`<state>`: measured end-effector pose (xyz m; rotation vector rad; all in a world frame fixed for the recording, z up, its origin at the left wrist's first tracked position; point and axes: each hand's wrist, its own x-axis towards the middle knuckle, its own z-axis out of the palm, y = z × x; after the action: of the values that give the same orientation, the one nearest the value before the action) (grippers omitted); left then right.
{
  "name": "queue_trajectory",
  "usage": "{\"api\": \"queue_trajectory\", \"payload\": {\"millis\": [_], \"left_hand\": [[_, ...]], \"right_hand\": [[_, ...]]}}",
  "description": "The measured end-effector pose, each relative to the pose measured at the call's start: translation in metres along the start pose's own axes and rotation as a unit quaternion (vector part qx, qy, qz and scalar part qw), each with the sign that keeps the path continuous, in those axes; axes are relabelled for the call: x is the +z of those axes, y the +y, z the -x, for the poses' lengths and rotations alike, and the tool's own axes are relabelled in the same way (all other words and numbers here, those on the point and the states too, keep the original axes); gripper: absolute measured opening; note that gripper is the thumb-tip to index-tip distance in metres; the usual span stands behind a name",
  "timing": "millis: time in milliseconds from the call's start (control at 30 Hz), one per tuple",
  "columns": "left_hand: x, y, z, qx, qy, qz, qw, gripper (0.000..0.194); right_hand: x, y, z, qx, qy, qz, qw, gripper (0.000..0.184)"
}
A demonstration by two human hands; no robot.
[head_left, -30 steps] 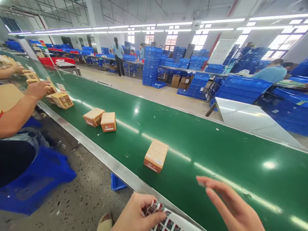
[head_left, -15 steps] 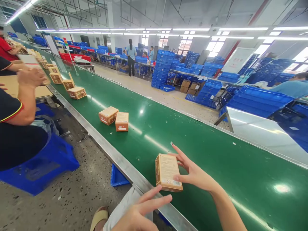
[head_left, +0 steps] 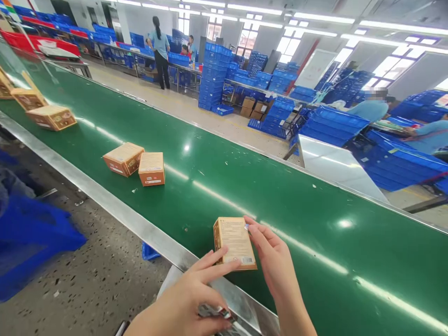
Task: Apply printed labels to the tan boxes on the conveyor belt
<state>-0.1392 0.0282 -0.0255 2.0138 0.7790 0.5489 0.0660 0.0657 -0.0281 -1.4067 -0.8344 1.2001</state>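
A small tan carton (head_left: 235, 241) stands tilted on the green conveyor belt (head_left: 245, 186) near its front edge. My right hand (head_left: 273, 261) grips the carton's right side. My left hand (head_left: 189, 298) touches the carton's lower left corner with its index finger, while its other fingers curl around a sheet of stickers (head_left: 215, 313), mostly hidden under the hand. Two more cartons (head_left: 124, 158) (head_left: 151, 168) lie side by side further left on the belt.
More cartons (head_left: 52, 116) ride the belt at the far left. A steel rail (head_left: 105, 196) edges the belt. Stacked blue crates (head_left: 217, 84) and several workers (head_left: 161, 44) fill the far side. A blue stool (head_left: 31, 238) stands on the floor at left.
My right hand reached the carton, stood it up and drew it toward the belt's front edge. My left hand moved up and now touches it. The view swung right; the seated person left it.
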Motion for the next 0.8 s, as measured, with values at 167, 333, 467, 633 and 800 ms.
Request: {"api": "queue_trajectory", "payload": {"millis": [167, 333, 467, 633, 800], "left_hand": [[0.007, 0.003, -0.004, 0.025, -0.030, 0.005, 0.999, 0.011], [0.008, 0.013, -0.009, 0.009, -0.060, 0.032, 0.998, 0.005], [0.015, 0.014, -0.009, 0.022, -0.057, 0.033, 0.998, 0.005], [0.022, 0.015, -0.012, 0.036, -0.056, 0.017, 0.998, 0.008], [0.022, 0.025, -0.019, 0.030, -0.086, -0.001, 0.996, 0.010]], "right_hand": [[-0.012, -0.009, 0.007, 0.022, -0.011, 0.036, 0.999, 0.047], [-0.025, -0.020, 0.010, 0.013, -0.033, 0.082, 0.996, 0.046], [-0.030, -0.023, 0.014, 0.011, -0.024, 0.092, 0.995, 0.047], [-0.034, -0.021, 0.020, -0.005, -0.007, 0.092, 0.996, 0.045], [-0.035, -0.013, 0.030, -0.044, 0.027, 0.139, 0.989, 0.039]]}}
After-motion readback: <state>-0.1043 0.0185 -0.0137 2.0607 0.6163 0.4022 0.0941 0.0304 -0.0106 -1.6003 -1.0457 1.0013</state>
